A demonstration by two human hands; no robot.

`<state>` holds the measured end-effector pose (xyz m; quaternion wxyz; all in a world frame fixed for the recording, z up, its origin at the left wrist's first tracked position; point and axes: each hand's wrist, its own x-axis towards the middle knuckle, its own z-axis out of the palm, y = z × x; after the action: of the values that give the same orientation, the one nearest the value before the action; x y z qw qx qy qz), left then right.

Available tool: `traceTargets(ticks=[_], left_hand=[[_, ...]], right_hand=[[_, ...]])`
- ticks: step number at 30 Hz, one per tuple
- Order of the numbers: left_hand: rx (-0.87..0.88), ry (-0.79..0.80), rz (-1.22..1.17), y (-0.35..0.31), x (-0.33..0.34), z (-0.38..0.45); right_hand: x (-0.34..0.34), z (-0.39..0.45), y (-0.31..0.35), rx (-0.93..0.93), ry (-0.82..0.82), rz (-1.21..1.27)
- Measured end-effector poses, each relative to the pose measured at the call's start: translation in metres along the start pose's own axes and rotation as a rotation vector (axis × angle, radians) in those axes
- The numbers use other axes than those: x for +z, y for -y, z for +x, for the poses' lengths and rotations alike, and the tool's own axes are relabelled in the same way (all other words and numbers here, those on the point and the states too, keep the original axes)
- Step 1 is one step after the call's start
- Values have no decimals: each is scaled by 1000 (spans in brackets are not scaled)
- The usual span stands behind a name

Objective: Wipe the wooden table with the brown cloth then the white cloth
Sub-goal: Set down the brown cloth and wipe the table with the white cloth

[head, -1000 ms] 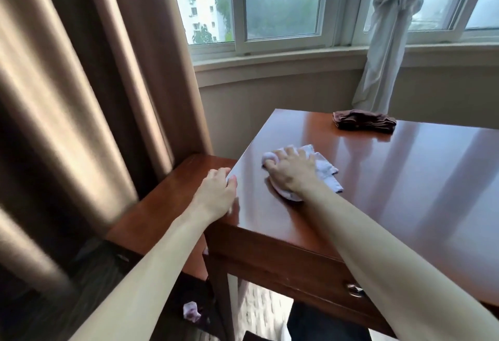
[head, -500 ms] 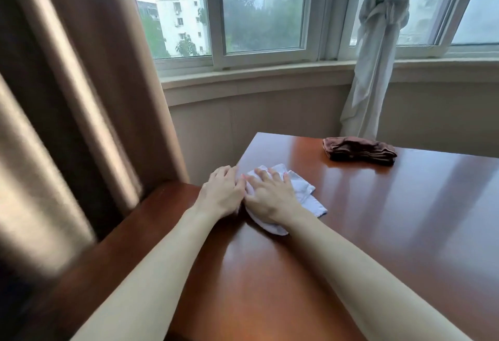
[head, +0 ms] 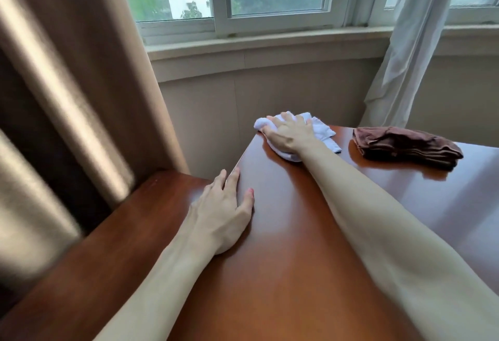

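Now right hand (head: 290, 135) flat on white cloth (head: 322, 131) — cloth under fingers

Right hand (head: 290, 135) far forward, fingers (head: 286, 117) spread pressing down, left hand (head: 225, 209) resting flat, arms extended

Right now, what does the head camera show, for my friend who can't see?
The right hand presses a white cloth on the wooden table's far corner. The left hand rests flat nearer. A folded brown cloth lies aside.
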<state>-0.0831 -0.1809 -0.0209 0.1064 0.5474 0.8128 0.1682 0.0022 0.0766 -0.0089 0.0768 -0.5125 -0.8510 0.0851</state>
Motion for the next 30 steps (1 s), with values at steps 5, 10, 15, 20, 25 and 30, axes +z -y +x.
traceTargets(ticks=[5, 10, 15, 20, 25, 30], left_hand=[[-22, -1, -33, 1, 0, 1], [-34, -53, -10, 1, 0, 1], [-31, -77, -7, 1, -3, -9], [91, -70, -6, 0, -2, -12], [150, -137, 30, 0, 5, -7], [183, -132, 37, 5, 10, 4]], right_hand=[[-2, -61, 7, -76, -11, 12], [-1, -164, 23, -119, -13, 46], [-3, -266, 32, -156, -24, 63], [-8, -277, 29, -114, 4, 59], [-9, -212, 17, -34, 19, 29], [-9, -123, -9, -37, 8, 11]])
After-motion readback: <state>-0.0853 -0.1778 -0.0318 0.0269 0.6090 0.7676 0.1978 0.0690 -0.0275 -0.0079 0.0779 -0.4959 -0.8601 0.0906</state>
